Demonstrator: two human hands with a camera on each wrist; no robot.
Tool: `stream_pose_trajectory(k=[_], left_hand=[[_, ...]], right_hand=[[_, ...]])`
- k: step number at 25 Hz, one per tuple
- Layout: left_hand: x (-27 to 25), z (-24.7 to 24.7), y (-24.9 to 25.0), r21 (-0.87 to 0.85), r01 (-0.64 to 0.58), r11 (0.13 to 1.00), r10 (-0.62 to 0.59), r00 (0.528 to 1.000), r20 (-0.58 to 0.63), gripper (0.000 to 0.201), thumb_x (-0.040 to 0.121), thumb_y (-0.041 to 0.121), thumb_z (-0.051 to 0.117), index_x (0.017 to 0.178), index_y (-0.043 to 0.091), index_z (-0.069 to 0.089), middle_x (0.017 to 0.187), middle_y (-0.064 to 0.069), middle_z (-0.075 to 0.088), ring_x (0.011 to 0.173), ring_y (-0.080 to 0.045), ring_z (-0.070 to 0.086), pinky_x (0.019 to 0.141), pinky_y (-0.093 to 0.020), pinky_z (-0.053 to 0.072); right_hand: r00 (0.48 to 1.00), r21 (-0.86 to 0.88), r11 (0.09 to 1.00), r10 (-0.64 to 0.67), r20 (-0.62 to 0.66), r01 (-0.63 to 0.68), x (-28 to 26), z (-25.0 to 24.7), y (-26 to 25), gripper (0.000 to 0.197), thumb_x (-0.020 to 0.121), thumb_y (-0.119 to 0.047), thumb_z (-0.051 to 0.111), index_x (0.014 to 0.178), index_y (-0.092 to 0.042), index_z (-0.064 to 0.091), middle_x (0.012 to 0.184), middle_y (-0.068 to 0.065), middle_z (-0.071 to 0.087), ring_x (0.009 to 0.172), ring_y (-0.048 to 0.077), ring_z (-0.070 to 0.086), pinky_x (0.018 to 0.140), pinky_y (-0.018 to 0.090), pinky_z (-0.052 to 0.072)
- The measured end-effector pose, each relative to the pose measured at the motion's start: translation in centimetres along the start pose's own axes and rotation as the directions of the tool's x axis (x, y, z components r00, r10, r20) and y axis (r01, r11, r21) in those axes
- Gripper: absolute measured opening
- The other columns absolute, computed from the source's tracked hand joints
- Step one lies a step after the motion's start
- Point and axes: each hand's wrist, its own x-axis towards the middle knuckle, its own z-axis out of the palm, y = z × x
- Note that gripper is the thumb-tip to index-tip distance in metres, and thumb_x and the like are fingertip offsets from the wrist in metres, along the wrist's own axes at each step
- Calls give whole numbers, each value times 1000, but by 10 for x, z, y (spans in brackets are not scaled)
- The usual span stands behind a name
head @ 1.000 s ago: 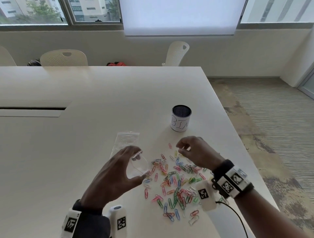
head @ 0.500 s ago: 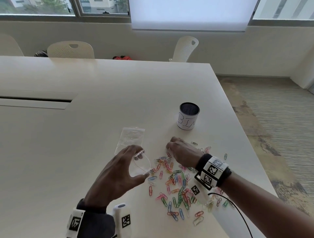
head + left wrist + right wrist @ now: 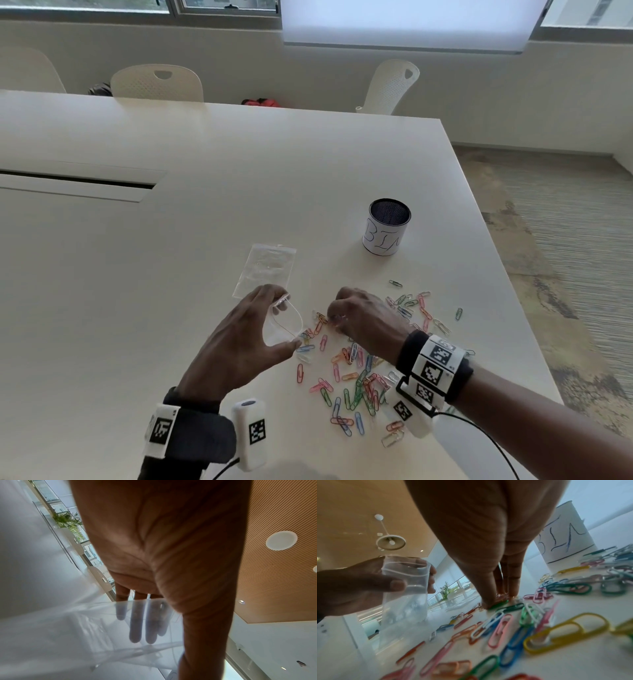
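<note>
- Pinch grip on left hand (image 3: 236,346): thumb and fingers hold the mouth of a clear bag (image 3: 286,323) spread open, mouth up, just left of the pile.
- Fingertips of right hand (image 3: 363,322) are bunched down on the table (image 3: 137,308). Thumb and fingers are closing on a green clip (image 3: 498,603), which lies flat and is not lifted yet.
- Loose clips (image 3: 356,380) are scattered under and around my right hand, running back toward my wrist, with a few strays further right.
- The bag looks empty to me, no clip visible inside from either wrist view.
- My read on progress: near zero. Bag is open and the first pick is under way, but the whole pile is left.
- Second bag (image 3: 265,270) lies flat just beyond my left hand, untouched.
- Bin (image 3: 388,228) stands upright further back, well apart from both hands. I can't tell if anything's in it.
</note>
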Motion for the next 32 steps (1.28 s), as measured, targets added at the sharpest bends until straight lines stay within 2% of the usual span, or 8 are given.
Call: stream_pose_trajectory(k=[4,9,12,16,19,23,27,32], left_hand=[[2,12,-1,-23,26,999,-27,999,-27,63,78,46,87,126,36,48,116,23,58,110,5,58,92,-27,54],[2,24,1,-62,42,997,-46,997,-58,66,79,46,87,129,35,47,119,22,59,111,9,57,89,-9,42],[-1,29,0,-84,48,995,-55,995,-86,65,79,46,88,129,34,47,119,22,59,112,6,58,91,-7,41],[-4,33,1,-99,54,994,-64,992,-105,65,80,44,89,128,35,46,117,26,58,113,10,57,88,-4,42],[-4,36,4,-108,65,992,-78,991,-113,67,80,42,89,131,33,46,118,22,60,113,10,57,91,-8,44],[-2,37,9,-139,83,987,-100,989,-113,65,82,35,87,133,32,47,125,17,63,116,0,61,91,-12,46],[-4,36,8,-146,85,986,-105,986,-130,62,82,34,87,131,33,48,121,17,64,113,0,62,90,-14,48],[-9,34,3,-126,72,989,-92,983,-160,57,82,36,87,124,35,48,114,21,62,113,1,61,88,-7,46]], right_hand=[[999,-40,999,-30,-19,29,-1,7,-3,22,107,-17,52,103,-11,73,101,5,68,80,15,68,77,27,63],[999,67,997,30,35,-32,8,-6,7,9,95,-3,68,94,-7,76,98,6,72,76,12,64,57,8,44],[995,239,966,88,55,-99,6,-16,17,4,89,-10,80,93,-9,79,91,1,75,79,18,73,64,12,54],[994,530,843,108,9,-96,-1,-39,12,8,87,-14,83,91,-8,79,85,7,80,79,26,78,77,36,67],[999,657,754,28,-32,0,-5,-57,-15,14,87,-15,82,98,-8,78,91,8,80,84,25,78,81,34,67],[988,548,826,-72,-134,134,2,-53,-50,13,85,-20,85,96,-14,81,87,2,81,78,16,78,74,30,66],[972,449,866,-164,-165,223,9,-52,-56,15,87,-16,83,102,-12,82,89,-3,80,74,3,74,70,15,60],[976,477,863,-75,-206,167,19,-63,-38,14,88,-10,81,101,-13,83,91,1,82,79,7,77,78,17,62]])
